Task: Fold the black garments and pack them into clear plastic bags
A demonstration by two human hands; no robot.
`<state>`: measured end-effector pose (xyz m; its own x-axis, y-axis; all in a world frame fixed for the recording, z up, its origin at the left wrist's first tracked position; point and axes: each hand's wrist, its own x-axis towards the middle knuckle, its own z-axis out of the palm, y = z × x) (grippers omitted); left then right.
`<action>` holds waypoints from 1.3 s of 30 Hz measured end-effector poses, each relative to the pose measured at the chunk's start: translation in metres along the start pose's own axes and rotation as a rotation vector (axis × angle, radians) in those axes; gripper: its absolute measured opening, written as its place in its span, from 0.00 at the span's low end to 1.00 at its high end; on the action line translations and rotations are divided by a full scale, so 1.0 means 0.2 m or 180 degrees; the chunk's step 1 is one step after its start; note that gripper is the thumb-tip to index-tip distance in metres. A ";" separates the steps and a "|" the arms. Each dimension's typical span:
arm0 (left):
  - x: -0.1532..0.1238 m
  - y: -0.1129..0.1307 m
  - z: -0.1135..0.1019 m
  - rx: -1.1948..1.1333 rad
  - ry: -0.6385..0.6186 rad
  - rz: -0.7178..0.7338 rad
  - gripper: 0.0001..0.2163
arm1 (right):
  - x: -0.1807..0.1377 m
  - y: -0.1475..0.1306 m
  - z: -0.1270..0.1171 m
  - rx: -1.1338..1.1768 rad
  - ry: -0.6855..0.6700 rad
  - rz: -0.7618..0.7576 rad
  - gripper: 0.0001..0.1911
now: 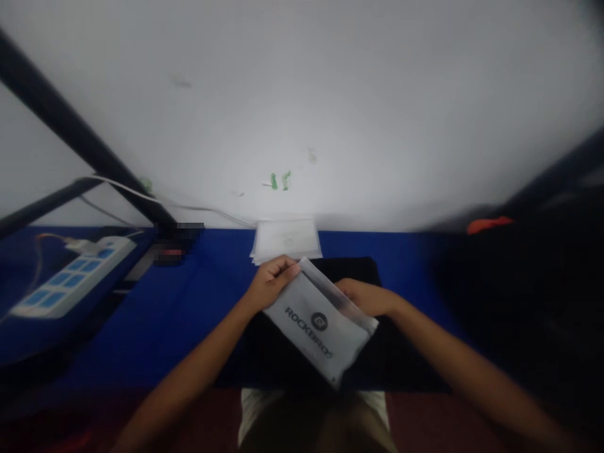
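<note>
Head-worn view, facing forward and down, close over blue table [189, 308]

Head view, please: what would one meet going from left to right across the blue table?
In order: white power strip → left hand → grey ROCKBROS pouch → right hand → orange item on the dark heap.

A desk [189, 314] covered in deep blue stands against a white wall. A black mat [264, 358] lies at its middle. Just behind the mat, by the wall, sits a stack of white packets [285, 239]. A white power strip [70, 277] with blue sockets lies far left; a blurred black bag [519, 302] rests on the right.
</note>
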<state>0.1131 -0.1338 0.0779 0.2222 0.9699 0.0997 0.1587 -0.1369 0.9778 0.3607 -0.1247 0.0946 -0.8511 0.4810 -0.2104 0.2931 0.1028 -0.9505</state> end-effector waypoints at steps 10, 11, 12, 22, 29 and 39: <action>-0.08 -0.11 -0.03 -0.1174 -0.0580 -0.0884 0.20 | -0.06 0.04 0.00 0.1223 0.1664 -0.0234 0.18; -0.10 -0.11 -0.01 -0.1078 -0.0899 -0.0920 0.19 | -0.05 0.05 0.01 0.1306 0.1807 -0.0255 0.19; -0.13 -0.10 0.01 -0.0953 -0.1146 -0.0932 0.17 | -0.03 0.06 0.01 0.1380 0.1907 -0.0266 0.19; -0.08 -0.10 -0.14 -0.0760 0.0218 -0.0732 0.14 | -0.04 0.07 0.01 0.2115 0.2246 -0.0218 0.18; -0.05 -0.11 -0.11 -0.1989 0.0882 -0.0992 0.18 | 0.00 0.08 0.06 0.2027 0.2458 -0.0444 0.18; 0.44 -0.24 -0.29 -0.0084 0.2000 -0.0453 0.17 | -0.07 0.10 0.05 0.1833 0.1799 0.0068 0.21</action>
<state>0.0687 -0.0310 0.0503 -0.4064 0.9123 0.0499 0.1197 -0.0010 0.9928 0.3743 -0.1370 0.0757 -0.4538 0.8612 -0.2288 -0.0948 -0.3020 -0.9486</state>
